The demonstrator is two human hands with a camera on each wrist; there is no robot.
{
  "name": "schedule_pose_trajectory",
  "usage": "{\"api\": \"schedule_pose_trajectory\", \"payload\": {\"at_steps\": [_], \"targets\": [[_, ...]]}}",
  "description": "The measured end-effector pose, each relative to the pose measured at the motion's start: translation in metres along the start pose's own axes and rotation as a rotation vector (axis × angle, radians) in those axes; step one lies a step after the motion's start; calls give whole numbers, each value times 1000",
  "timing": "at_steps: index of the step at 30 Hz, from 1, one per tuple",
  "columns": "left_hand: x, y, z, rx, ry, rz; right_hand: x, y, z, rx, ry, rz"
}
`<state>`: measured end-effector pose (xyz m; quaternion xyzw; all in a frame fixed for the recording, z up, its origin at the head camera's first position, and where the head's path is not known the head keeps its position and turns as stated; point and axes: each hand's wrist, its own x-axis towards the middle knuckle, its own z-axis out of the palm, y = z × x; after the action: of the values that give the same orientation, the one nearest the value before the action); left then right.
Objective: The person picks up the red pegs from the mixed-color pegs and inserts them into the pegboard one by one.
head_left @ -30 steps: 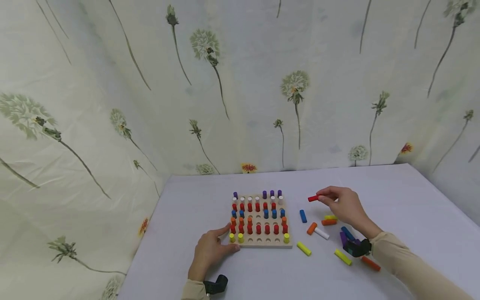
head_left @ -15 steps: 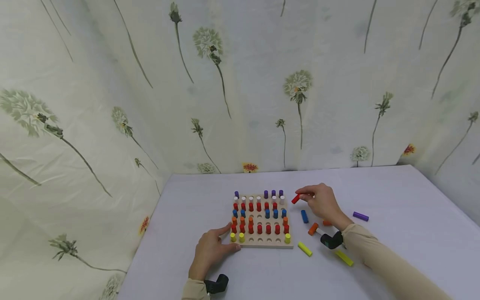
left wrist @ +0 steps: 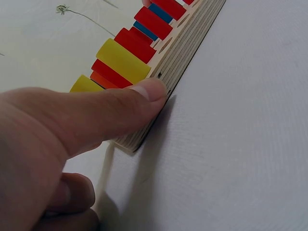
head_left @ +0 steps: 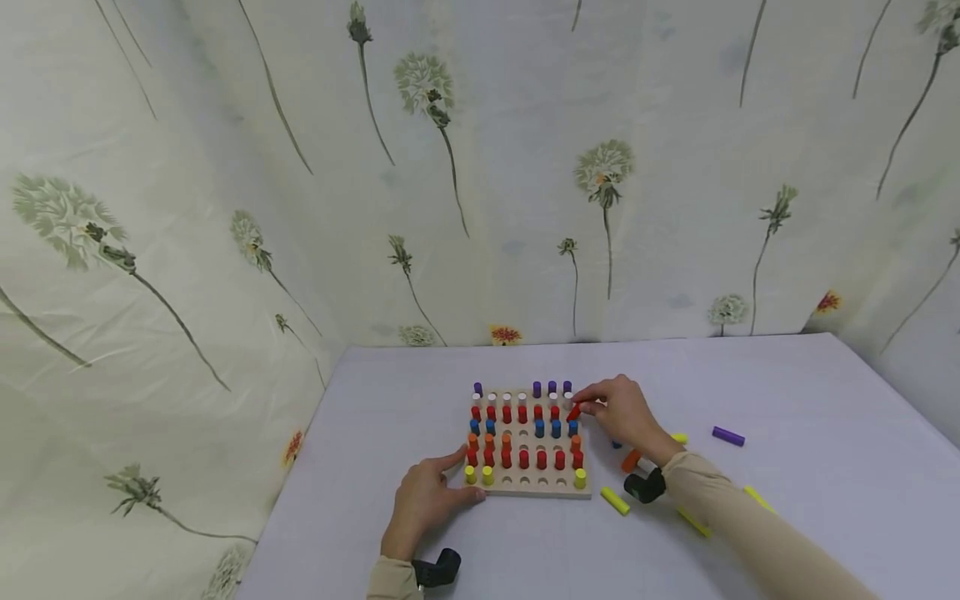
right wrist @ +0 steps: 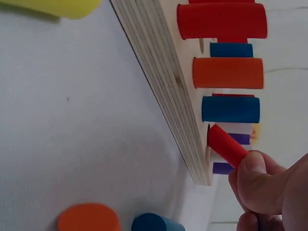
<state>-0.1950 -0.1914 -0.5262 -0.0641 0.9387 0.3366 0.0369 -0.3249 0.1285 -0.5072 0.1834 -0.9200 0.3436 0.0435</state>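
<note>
A wooden pegboard (head_left: pixel 534 492) lies on the table, with rows of purple, white, red, blue, orange and yellow pegs standing in it. My left hand (head_left: pixel 426 505) holds its near left corner, thumb (left wrist: pixel 122 108) against the front edge and index finger at the left side. Between thumb and fingertips, my right hand (head_left: pixel 624 415) pinches a red peg (right wrist: pixel 227 146). This peg leans, its lower end right at a hole by the board's right edge, beyond a blue peg (right wrist: pixel 231 109). Several holes in the yellow, orange and blue rows have no peg.
Loose pegs lie right of the board: a yellow peg (head_left: pixel 615 501), a purple peg (head_left: pixel 728 436), an orange peg (right wrist: pixel 89 219) and a blue peg (right wrist: pixel 156 223). The right forearm partly covers others. Flower-patterned cloth (head_left: pixel 517 275) hangs behind the table.
My right hand has carried the red peg leftward from above the loose pegs to the board's right edge, tilting it down. My left hand stays at the corner.
</note>
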Motion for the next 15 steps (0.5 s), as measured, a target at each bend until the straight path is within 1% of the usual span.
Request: {"api": "schedule_pose_trajectory", "payload": {"at_steps": [6, 15], "targets": [[0, 1, 1, 7, -7, 13, 0, -3, 3, -91, 18, -51], [1, -1, 2, 24, -5, -5, 0, -10, 6, -181, 16, -94]]}}
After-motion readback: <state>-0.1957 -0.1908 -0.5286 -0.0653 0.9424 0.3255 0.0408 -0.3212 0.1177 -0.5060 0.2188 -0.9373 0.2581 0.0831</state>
